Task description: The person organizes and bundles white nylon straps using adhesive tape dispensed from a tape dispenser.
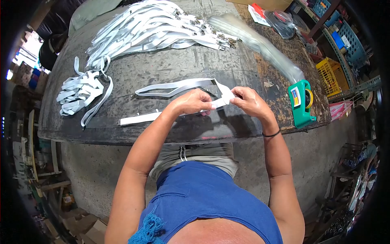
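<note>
A white strap (174, 86) lies in a long loop across the middle of the dark table, and part of it is raised between my hands. My left hand (194, 101) pinches the strap with thumb and fingers, its flat tail running left along the table's front. Close by on the right, my right hand (247, 100) grips a folded white piece of the strap between thumb and fingertips. A tangled bundle of white straps (81, 92) sits at the left. Behind, a large pile of white straps (150, 28) with metal clips spreads over the table.
A green tape dispenser (300, 104) stands at the table's right edge. Beyond it are a long clear plastic bundle (264, 49) and a bagged dark item (281, 23). A yellow crate (331, 76) and shelves with blue baskets (351, 44) stand off to the right.
</note>
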A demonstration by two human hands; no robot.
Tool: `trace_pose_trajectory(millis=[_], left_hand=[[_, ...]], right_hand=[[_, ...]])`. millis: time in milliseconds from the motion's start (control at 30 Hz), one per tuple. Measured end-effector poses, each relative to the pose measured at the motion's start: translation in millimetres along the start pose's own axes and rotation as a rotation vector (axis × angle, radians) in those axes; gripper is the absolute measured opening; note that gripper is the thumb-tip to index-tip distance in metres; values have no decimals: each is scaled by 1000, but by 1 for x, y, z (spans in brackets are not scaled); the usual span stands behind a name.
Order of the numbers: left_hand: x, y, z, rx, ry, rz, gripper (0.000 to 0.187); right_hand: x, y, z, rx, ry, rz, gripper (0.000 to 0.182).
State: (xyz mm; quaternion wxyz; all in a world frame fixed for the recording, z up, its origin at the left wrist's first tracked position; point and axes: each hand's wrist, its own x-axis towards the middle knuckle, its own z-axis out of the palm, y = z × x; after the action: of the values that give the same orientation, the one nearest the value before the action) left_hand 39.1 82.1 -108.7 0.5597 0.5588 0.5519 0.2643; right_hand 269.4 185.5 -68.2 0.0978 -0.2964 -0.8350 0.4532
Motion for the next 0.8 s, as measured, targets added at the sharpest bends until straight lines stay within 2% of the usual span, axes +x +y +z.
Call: trace_pose_trajectory(millis=[300,533,633,733,800], left_hand=[[8,2,-3,-138,-64,-69,28],[17,6,1,-86,-63,-22,27],[20,11,4,-68,-67,-76,24],[24,11,8,-79,-49,-56,24],[28,4,12,-94,-2,32,24]], right_hand=[[0,-4,-2,-39,-30,10,29],[4,5,1,-25,-60,8,29],[8,20,6,48,-62,-45,29],[9,29,9,70,-58,-86,29],[8,30,12,114,-49,-9,30]])
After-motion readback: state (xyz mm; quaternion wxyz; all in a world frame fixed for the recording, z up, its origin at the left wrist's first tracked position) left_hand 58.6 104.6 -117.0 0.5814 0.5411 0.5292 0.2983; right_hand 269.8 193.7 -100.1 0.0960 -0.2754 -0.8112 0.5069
